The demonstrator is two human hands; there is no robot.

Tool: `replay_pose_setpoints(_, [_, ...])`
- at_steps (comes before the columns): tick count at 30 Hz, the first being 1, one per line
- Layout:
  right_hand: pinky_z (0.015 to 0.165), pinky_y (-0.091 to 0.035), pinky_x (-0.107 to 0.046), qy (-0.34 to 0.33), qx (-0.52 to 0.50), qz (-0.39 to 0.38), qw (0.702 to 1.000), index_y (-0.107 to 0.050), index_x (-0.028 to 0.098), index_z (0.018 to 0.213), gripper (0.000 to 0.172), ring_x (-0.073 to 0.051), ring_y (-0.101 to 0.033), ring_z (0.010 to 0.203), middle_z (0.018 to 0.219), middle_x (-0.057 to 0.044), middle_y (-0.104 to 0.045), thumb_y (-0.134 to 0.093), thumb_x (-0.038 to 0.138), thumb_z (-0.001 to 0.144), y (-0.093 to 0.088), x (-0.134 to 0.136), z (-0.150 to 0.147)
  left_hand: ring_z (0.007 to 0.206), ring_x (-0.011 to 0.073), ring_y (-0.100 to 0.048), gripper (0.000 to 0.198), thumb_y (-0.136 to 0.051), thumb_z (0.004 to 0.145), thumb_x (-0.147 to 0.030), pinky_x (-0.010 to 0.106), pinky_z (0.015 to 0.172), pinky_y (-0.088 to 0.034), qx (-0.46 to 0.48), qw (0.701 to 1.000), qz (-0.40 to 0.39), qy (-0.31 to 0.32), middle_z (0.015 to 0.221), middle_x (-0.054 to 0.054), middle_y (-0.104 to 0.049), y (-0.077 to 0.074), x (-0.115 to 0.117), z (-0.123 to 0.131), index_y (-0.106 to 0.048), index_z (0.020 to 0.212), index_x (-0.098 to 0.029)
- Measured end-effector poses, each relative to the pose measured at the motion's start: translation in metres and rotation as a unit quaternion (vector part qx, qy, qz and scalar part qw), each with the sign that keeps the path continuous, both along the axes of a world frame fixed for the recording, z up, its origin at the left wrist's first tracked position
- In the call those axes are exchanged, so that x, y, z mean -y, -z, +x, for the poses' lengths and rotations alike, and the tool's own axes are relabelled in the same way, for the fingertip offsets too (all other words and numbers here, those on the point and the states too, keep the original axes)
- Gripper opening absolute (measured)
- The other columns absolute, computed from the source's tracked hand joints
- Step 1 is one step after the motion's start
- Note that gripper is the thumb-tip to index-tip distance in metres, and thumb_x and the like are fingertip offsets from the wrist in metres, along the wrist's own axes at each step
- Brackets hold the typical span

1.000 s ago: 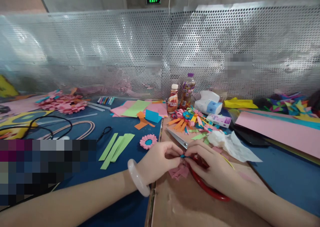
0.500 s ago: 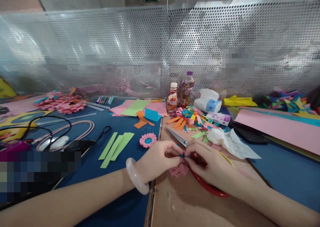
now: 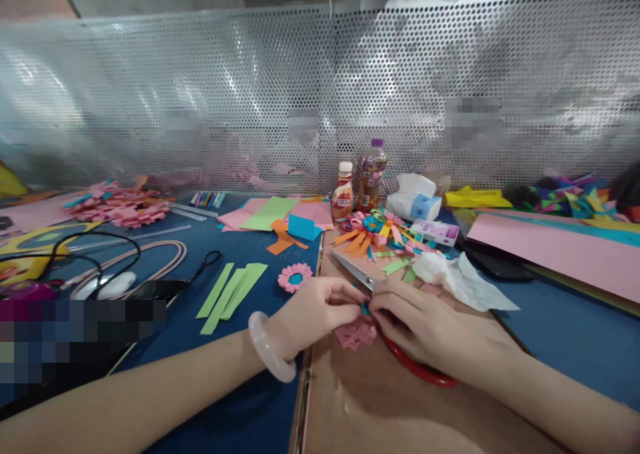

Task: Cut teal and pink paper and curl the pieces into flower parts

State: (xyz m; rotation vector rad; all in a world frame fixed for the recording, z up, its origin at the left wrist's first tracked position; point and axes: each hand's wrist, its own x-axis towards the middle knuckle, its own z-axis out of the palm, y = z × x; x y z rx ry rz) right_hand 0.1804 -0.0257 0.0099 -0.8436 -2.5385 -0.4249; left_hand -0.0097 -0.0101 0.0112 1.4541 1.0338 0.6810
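My left hand (image 3: pixel 317 311), with a pale bangle (image 3: pixel 270 347) on the wrist, and my right hand (image 3: pixel 430 327) meet over the brown board (image 3: pixel 380 407). Both pinch a small blue paper piece (image 3: pixel 367 308) between their fingertips. Pink cut paper (image 3: pixel 356 335) lies just under the fingers. Red-handled scissors (image 3: pixel 410 364) lie beneath my right hand, their blades (image 3: pixel 353 271) pointing away to the left. A pink paper flower with a blue centre (image 3: pixel 295 277) rests a little beyond my left hand.
Green paper strips (image 3: pixel 230 291), coloured sheets (image 3: pixel 277 215), two bottles (image 3: pixel 357 187), a tissue pack (image 3: pixel 415 204), crumpled tissue (image 3: pixel 455 277) and a pile of paper flowers (image 3: pixel 377 231) lie ahead. Cables and a mouse (image 3: pixel 107 284) sit left. A large pink sheet (image 3: pixel 555 254) lies right. A perforated metal screen (image 3: pixel 320 94) backs the table.
Both hands have stayed together on the blue piece, the fingers shifting slightly around it. The view has tilted a little; nothing else has moved.
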Motion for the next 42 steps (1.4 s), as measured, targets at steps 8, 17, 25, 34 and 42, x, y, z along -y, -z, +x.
replay_pose_setpoints(8, [0.055, -0.041, -0.027, -0.013, 0.074, 0.043, 0.996, -0.06, 0.018, 0.086, 0.019, -0.017, -0.054, 0.074, 0.094, -0.006, -0.061, -0.041, 0.02, 0.087, 0.003, -0.002, 0.006, 0.077, 0.0136, -0.061, 0.018, -0.062, 0.069, -0.017, 0.024, 0.071, -0.044, 0.033, 0.999, -0.041, -0.016, 0.082, 0.004, -0.066, -0.003, -0.002, -0.001, -0.064, 0.086, -0.012])
replay_pose_setpoints(17, [0.064, -0.047, -0.02, 0.005, -0.128, -0.186, 0.974, -0.057, 0.021, 0.083, 0.007, -0.011, -0.057, 0.078, 0.091, -0.002, -0.059, -0.055, 0.016, 0.077, 0.007, -0.007, -0.001, 0.076, 0.017, -0.063, 0.019, -0.052, 0.073, -0.014, 0.028, 0.067, -0.048, -0.004, 0.997, 0.055, 0.051, 0.083, 0.006, -0.067, 0.004, 0.004, -0.002, -0.059, 0.091, -0.013])
replay_pose_setpoints(25, [0.068, -0.046, -0.023, 0.039, -0.097, -0.264, 0.959, -0.055, 0.021, 0.077, 0.013, -0.011, -0.054, 0.075, 0.089, 0.001, -0.057, -0.048, 0.014, 0.084, -0.006, -0.002, -0.003, 0.072, 0.0167, -0.063, 0.019, -0.05, 0.075, -0.014, 0.028, 0.064, -0.048, -0.01, 0.995, 0.065, 0.072, 0.084, 0.008, -0.067, 0.002, 0.008, 0.0, -0.057, 0.093, -0.013])
replay_pose_setpoints(34, [0.073, -0.043, -0.025, 0.024, -0.161, -0.326, 0.931, -0.053, 0.02, 0.08, 0.015, -0.011, -0.051, 0.078, 0.088, -0.001, -0.052, -0.043, 0.011, 0.086, -0.003, -0.001, -0.006, 0.071, 0.0141, -0.061, 0.025, -0.049, 0.076, -0.013, 0.025, 0.062, -0.047, -0.024, 0.995, 0.075, 0.068, 0.085, 0.006, -0.067, -0.002, 0.01, 0.0, -0.057, 0.099, -0.014])
replay_pose_setpoints(42, [0.077, -0.043, -0.028, 0.048, -0.199, -0.361, 0.91, -0.058, 0.022, 0.082, 0.011, -0.014, -0.055, 0.083, 0.089, 0.0, -0.058, -0.048, 0.024, 0.086, 0.001, -0.009, -0.002, 0.075, 0.0166, -0.062, 0.026, -0.051, 0.075, -0.018, 0.027, 0.067, -0.047, -0.087, 0.989, 0.11, 0.048, 0.084, 0.006, -0.067, -0.002, 0.009, 0.0, -0.056, 0.1, -0.015])
